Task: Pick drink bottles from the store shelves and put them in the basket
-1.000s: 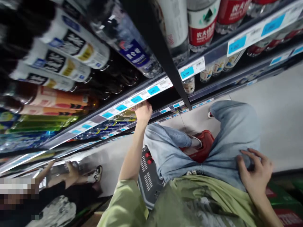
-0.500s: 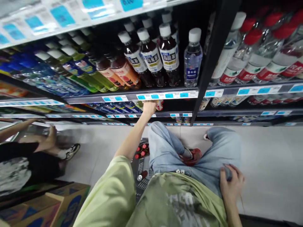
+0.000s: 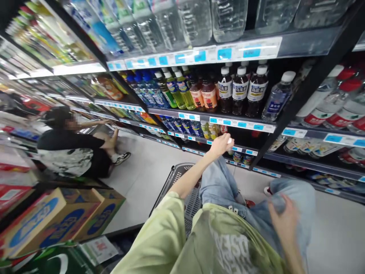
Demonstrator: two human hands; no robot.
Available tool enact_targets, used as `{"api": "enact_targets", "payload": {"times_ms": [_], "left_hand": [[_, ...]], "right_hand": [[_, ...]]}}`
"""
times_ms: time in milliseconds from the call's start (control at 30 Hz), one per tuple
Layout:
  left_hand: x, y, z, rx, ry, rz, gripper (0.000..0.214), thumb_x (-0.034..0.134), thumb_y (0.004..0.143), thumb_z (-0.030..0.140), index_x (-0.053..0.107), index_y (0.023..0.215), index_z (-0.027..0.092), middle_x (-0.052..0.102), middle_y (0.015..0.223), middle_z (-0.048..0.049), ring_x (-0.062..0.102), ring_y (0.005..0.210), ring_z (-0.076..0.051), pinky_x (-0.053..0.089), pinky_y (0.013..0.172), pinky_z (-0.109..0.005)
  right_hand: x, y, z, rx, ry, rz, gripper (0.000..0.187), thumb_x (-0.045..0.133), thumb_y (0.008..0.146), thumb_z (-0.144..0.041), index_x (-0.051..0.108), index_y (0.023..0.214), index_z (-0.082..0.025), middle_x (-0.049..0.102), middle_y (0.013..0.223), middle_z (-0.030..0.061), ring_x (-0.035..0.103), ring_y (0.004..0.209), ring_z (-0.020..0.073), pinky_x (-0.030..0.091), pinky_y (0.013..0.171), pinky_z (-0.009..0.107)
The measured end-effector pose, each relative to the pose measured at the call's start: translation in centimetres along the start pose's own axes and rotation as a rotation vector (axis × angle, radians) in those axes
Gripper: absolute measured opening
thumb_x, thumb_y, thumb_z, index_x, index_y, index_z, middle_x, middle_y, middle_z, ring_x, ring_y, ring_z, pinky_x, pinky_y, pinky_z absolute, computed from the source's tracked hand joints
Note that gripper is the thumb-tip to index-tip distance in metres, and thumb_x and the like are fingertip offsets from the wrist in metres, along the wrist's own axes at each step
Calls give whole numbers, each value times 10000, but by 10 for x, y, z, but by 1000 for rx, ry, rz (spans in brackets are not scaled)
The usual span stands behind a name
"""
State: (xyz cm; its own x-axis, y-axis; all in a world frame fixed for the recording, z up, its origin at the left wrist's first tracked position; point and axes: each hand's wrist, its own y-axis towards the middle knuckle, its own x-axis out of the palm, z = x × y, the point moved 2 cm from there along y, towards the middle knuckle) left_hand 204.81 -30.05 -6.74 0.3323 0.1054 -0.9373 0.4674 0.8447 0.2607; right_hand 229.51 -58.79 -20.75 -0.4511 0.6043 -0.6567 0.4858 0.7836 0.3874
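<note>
My left hand (image 3: 220,145) is in front of the lower shelf, its fingers closed. A small white cap (image 3: 229,140) shows at the fingers, seemingly of a bottle whose body the hand hides. Close behind it on that shelf stand yellow-green bottles (image 3: 212,131) and a bottle with a red and white label (image 3: 224,129). My right hand (image 3: 286,219), blurred, rests over my bent jeans leg with fingers apart, holding nothing. Beside my other leg sits a dark perforated shopping basket (image 3: 168,186), partly covered by my left arm.
Dark-tea bottles (image 3: 239,89) and a clear white-capped bottle (image 3: 278,97) stand on the shelf above. Large water bottles (image 3: 196,23) line a higher one. A person in black (image 3: 76,148) sits low to the left, near cardboard boxes (image 3: 71,217).
My left hand has come out of the lower shelf, and a white cap now shows in it. My view has swung left and up. My right hand stays by my leg.
</note>
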Motion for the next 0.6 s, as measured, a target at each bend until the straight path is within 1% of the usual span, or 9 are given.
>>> {"api": "enact_targets", "payload": {"times_ms": [100, 167, 200, 267, 333, 367, 433, 500, 600], "left_hand": [[-31, -40, 31, 25, -141, 160, 230, 619, 1011, 388, 615, 888, 194, 681, 846, -35, 643, 727, -158, 425, 674, -260], [-52, -71, 52, -5, -249, 237, 237, 656, 961, 372, 581, 808, 208, 651, 759, -3, 587, 659, -130, 399, 649, -254], [-62, -86, 61, -23, -300, 258, 246, 664, 939, 366, 563, 776, 212, 632, 721, 9, 559, 634, -119, 390, 637, -252], [-79, -114, 77, -44, -388, 268, 258, 665, 909, 363, 539, 738, 217, 599, 664, 27, 513, 598, -106, 375, 612, -245], [-94, -136, 88, -36, -442, 260, 260, 650, 894, 363, 527, 716, 219, 574, 631, 32, 481, 574, -100, 361, 590, -241], [-102, -145, 92, -22, -456, 255, 261, 636, 891, 358, 521, 703, 218, 559, 615, 32, 464, 562, -99, 353, 581, -241], [-117, -156, 96, 24, -461, 233, 278, 611, 889, 352, 503, 671, 217, 515, 577, 36, 417, 536, -98, 332, 566, -248], [-134, -161, 95, 79, -454, 178, 301, 593, 890, 354, 491, 644, 215, 468, 549, 41, 369, 525, -100, 311, 560, -258], [-157, -163, 82, 150, -469, 46, 322, 569, 897, 358, 494, 624, 204, 422, 535, 49, 332, 533, -99, 296, 566, -261]], "right_hand": [[35, 20, -55, -2, 188, -52, 936, 710, 818, -742, 533, 1487, -112, 625, 1448, 260, 597, 1337, 452, 475, 1136, 621], [55, 20, -87, -15, 281, -97, 1083, 775, 760, -744, 452, 1567, -99, 546, 1556, 277, 534, 1433, 453, 437, 1192, 623], [62, 16, -100, -12, 329, -115, 1101, 794, 744, -735, 440, 1578, -109, 534, 1575, 272, 534, 1443, 446, 438, 1198, 618], [70, 3, -116, 18, 409, -169, 1028, 822, 717, -708, 508, 1514, -141, 628, 1484, 245, 631, 1340, 424, 508, 1137, 597], [71, -13, -123, 57, 476, -257, 860, 843, 696, -671, 611, 1355, -170, 759, 1250, 189, 746, 1105, 382, 602, 993, 552], [69, -20, -126, 70, 515, -308, 779, 853, 688, -647, 638, 1273, -181, 791, 1129, 157, 769, 987, 357, 630, 917, 522], [62, -34, -135, 58, 612, -435, 653, 865, 690, -590, 650, 1167, -199, 801, 996, 114, 769, 855, 313, 648, 824, 464], [51, -46, -147, 12, 713, -576, 568, 864, 695, -549, 650, 1104, -217, 794, 954, 95, 755, 809, 286, 645, 786, 427], [37, -64, -170, -94, 845, -852, 475, 836, 683, -602, 647, 953, -261, 752, 843, 48, 704, 738, 273, 621, 739, 427]]}}
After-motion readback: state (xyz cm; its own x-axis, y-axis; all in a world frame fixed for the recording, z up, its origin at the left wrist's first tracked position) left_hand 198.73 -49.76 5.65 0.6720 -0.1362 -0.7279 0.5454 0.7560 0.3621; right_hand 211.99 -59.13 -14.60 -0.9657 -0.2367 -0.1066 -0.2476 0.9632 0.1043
